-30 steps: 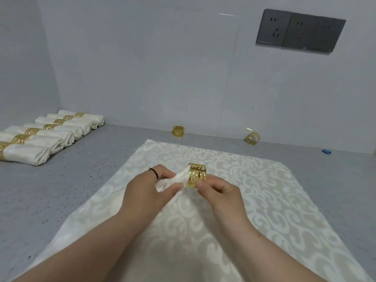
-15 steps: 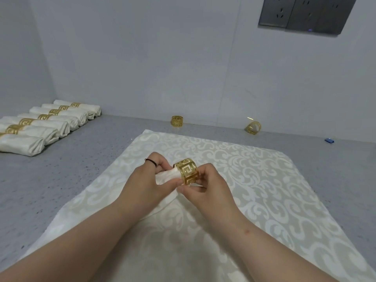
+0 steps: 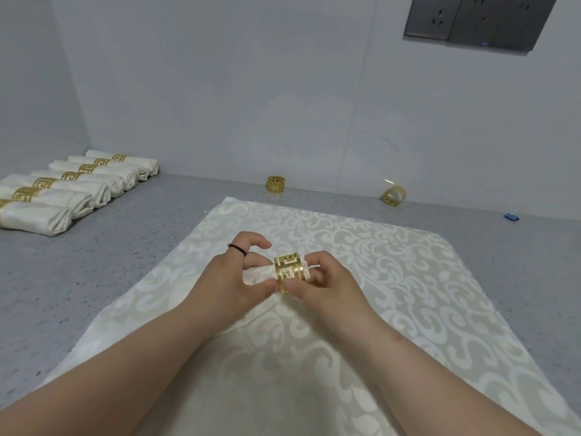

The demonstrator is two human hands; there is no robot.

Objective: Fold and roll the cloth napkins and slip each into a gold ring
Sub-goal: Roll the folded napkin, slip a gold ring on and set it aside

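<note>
A: Two things fill most of the view: the grey speckled bench [image 3: 132, 265] and the cream damask-patterned cloth [image 3: 361, 278] spread flat across it. What else is out?

B: Six rolled cream napkins already in gold rings [image 3: 72, 187] lie side by side at the far left, so most of the batch looks finished. Two spare gold rings [image 3: 276, 185] wait by the back wall, one upright and the other [image 3: 393, 195] tipped on its side, well apart from each other. A small blue object [image 3: 511, 217] sits far right.

A: And the hands?

B: Over the middle of the cloth. The left hand [image 3: 232, 278] grips the rolled white cloth napkin [image 3: 259, 275], fingers curled round it, forefinger lifted clear. The right hand [image 3: 327, 284] pinches the gold fretwork napkin ring [image 3: 290, 271] between thumb and fingers.

A: What's changed?

B: A second ago only the tip of the roll was meeting the ring's mouth. Half a second ago it had entered. Now white fabric shows just past the ring's right edge, so the roll has gone through.

A: So this napkin is nearly done?

B: I'd judge so. The ring probably needs sliding toward the roll's middle. How much roll remains under the left hand I cannot tell.
</note>
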